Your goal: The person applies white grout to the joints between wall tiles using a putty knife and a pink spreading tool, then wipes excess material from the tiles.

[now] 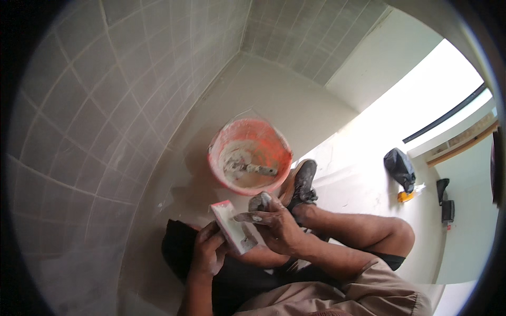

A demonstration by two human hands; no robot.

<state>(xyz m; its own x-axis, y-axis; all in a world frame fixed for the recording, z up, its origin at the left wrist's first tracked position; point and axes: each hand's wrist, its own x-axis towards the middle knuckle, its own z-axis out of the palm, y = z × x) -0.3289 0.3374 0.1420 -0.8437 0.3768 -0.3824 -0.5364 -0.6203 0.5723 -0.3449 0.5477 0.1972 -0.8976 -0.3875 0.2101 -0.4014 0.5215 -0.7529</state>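
My left hand (pixel 210 250) grips a flat rectangular grout float (pixel 227 224) with pinkish-red edges, its whitish face turned up and to the right. A grey smear of grout lies near the float's lower end. Over the float's right side, my right hand (pixel 279 226) is closed around a grey, grout-smeared object (pixel 259 201), whose kind I cannot make out. Its extended index finger reaches across the float's face. Both hands have pale residue on them. Just beyond them stands a red bucket (pixel 212 158) holding pale grout and a smeared scraper-like tool (pixel 261 169).
A grey tiled wall (pixel 105 121) rises close on the left, another at the back. My dark shoe (pixel 300 184) rests beside the bucket on the dusty floor (pixel 184 137). Farther right lie a black bag (pixel 399 167) and a yellow item (pixel 406 196) near a bright opening.
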